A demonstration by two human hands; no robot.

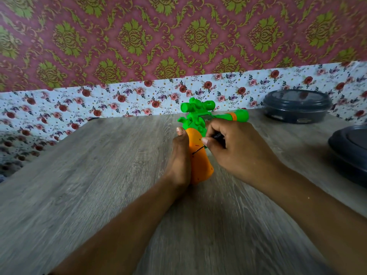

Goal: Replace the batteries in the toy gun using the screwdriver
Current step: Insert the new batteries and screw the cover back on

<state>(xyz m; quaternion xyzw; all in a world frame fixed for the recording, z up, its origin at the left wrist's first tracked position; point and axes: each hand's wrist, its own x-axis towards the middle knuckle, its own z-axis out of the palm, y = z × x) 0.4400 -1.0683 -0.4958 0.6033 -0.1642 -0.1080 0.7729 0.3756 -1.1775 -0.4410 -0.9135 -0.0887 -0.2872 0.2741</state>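
Note:
The toy gun [198, 124] has a green body with a scope on top and an orange grip, and it lies on the wooden table [99, 185] with its barrel pointing right. My left hand [179, 157] grips the orange grip from the left, thumb up along its side. My right hand [234, 147] holds a thin black screwdriver [217, 135], whose tip touches the side of the orange grip. Most of the screwdriver handle is hidden in my fingers.
A dark round lidded container [296, 106] stands at the back right by the floral wall. Another dark container [351, 153] sits at the right edge. The table's left edge runs diagonally past a flowered cloth [29, 124].

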